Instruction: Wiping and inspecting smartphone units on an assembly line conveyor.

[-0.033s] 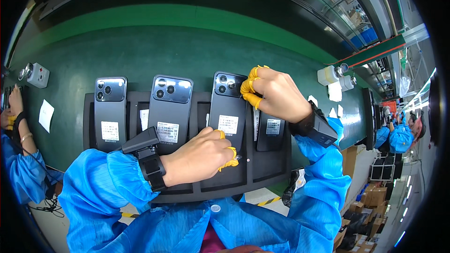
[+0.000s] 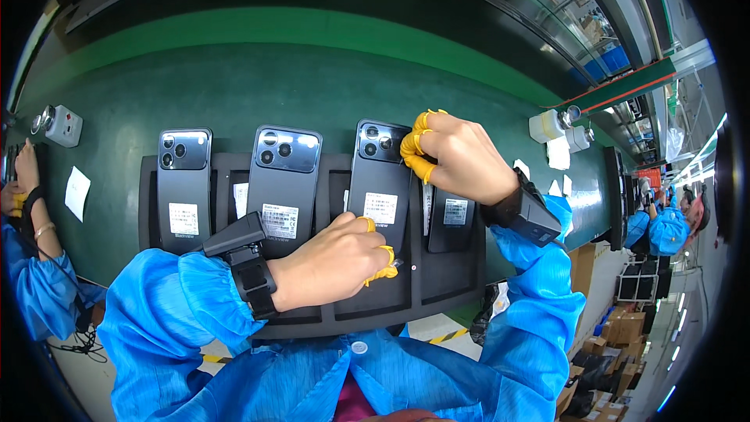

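Observation:
A dark grey smartphone (image 2: 380, 176) lies back up, tilted on a black foam tray (image 2: 449, 289), with a white label and a shiny camera panel. My right hand (image 2: 461, 152), in yellow finger cots, is closed against its upper right corner; what the fingertips pinch is hidden. My left hand (image 2: 336, 254), also in yellow finger cots, is closed at its lower end. A small shiny bit shows at those fingertips, too small to name. To the left lie a second smartphone (image 2: 285, 180) and a third smartphone (image 2: 185, 187). Another smartphone (image 2: 451, 223) sits in the tray's right compartment, below my right hand.
The green table (image 2: 258, 82) carries a white bottle (image 2: 62, 125) and a white paper (image 2: 76, 193) at left. More white bottles (image 2: 547, 125) and crumpled wipes (image 2: 558, 153) stand at right. A co-worker's hand (image 2: 27, 168) is at the far left. Cardboard boxes (image 2: 623, 324) lie on the floor.

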A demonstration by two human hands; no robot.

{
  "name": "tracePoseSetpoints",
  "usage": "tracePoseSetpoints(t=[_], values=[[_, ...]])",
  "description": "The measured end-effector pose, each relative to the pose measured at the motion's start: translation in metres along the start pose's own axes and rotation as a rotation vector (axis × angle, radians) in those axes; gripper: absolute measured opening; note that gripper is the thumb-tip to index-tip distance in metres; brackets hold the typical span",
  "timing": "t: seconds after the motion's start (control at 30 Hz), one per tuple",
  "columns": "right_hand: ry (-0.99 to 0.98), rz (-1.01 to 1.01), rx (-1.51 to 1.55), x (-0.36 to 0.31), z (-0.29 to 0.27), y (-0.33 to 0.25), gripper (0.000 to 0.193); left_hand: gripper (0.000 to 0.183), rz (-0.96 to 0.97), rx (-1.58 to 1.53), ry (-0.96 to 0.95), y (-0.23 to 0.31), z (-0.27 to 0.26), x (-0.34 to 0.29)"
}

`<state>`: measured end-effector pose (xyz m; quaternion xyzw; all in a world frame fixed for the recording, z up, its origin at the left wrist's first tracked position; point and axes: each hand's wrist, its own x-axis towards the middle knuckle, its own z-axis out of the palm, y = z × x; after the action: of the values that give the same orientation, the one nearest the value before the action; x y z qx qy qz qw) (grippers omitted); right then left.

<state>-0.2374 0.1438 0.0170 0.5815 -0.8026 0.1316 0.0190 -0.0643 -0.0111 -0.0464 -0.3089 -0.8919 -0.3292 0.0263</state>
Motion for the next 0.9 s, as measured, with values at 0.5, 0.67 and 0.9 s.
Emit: tracePoseSetpoints(t=[0.5, 0.67, 0.9], values=[[0.06, -0.029, 0.006, 0.018, -0.005, 0.012, 0.013, 0.015, 0.006, -0.072, -0.076, 0.005, 0.002, 0.014], [0.173, -0.052, 0.099, 0.02, -0.006, 0.015, 0.014, 0.015, 0.01, -0.088, -0.083, 0.008, 0.002, 0.015], [0.18, 0.026, 0.132, 0.039, -0.001, 0.021, 0.014, 0.013, 0.007, -0.075, -0.08, 0.013, 0.002, 0.012]])
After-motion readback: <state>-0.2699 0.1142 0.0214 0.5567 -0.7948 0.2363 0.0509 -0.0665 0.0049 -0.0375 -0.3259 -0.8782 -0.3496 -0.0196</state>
